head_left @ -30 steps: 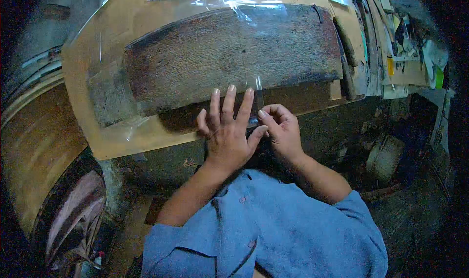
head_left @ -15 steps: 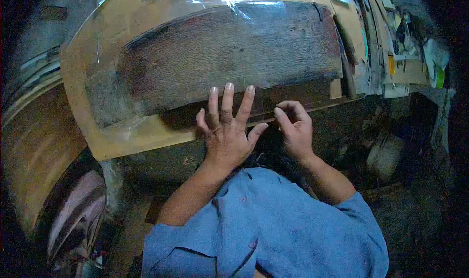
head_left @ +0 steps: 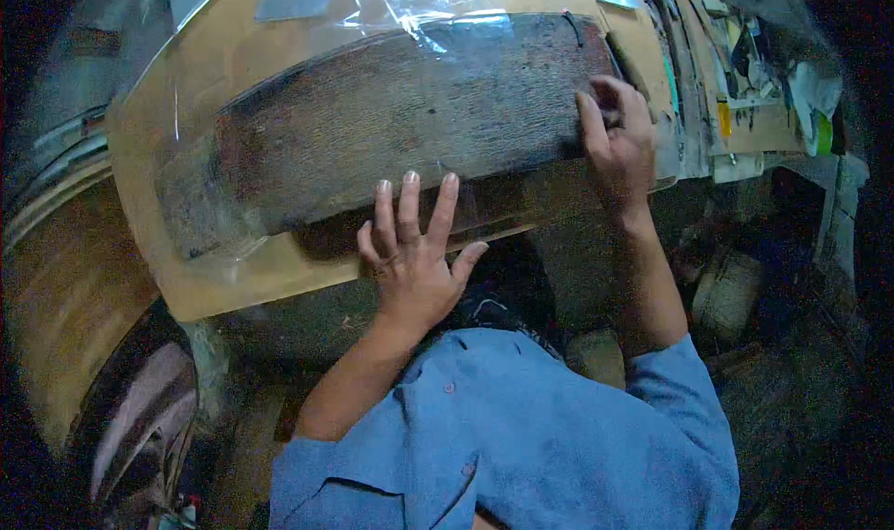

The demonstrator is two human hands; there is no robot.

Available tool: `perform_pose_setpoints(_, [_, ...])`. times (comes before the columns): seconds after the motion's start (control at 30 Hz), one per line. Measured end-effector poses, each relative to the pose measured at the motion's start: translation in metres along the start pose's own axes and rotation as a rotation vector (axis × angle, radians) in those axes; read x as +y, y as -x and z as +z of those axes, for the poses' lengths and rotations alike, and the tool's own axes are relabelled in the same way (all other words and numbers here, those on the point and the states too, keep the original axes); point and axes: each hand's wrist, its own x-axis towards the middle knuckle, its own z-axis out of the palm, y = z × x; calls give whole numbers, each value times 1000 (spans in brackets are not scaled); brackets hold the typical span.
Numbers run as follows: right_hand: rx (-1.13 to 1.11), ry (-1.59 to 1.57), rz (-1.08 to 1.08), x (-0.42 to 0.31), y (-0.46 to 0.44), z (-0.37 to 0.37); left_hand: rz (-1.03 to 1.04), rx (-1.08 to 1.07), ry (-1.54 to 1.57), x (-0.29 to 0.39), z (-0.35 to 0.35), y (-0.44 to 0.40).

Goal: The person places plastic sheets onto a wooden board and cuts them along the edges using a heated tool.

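Observation:
A dark, worn slab (head_left: 391, 111) with a grained surface and a curved far edge lies across the tan worktop. Along its near side runs a dark brown strip (head_left: 494, 202), partly covered by my left hand. My left hand (head_left: 410, 260) rests flat over this strip, fingers spread, their tips at the slab's near edge. At the slab's right end is my right hand (head_left: 622, 139), fingers curled and thumb close to the index finger. Whatever may be between those fingertips is too small to make out.
Shiny clear plastic (head_left: 400, 8) lies at the back of the worktop (head_left: 251, 283). A dark rod-like piece (head_left: 629, 60) sits beyond the slab's right end. Several tools and strips crowd the right side. A curved wooden-toned surface (head_left: 74, 278) stands at left.
My right hand has moved up and right, from the worktop's front edge to the slab's right end. My left hand stays spread at the near edge. The view has shifted slightly.

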Motion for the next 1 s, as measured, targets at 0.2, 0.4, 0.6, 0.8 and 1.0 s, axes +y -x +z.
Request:
perform_pose_setpoints(0.2, [28, 136, 21, 18, -46, 29, 11, 27, -20, -1, 2, 0])
perform_pose_setpoints(0.4, [10, 238, -17, 28, -61, 39, 6, 39, -8, -1, 3, 0])
perform_pose_setpoints(0.6, [-100, -204, 104, -2, -36, 12, -4, 16, 5, -1, 2, 1])
perform_pose_setpoints(0.8, [-490, -538, -75, -26, 32, 13, -6, 11, 24, -3, 3, 0])
perform_pose_setpoints(1.0, [-513, -261, -299, -46, 41, 15, -5, 19, 9, -3, 5, 1])
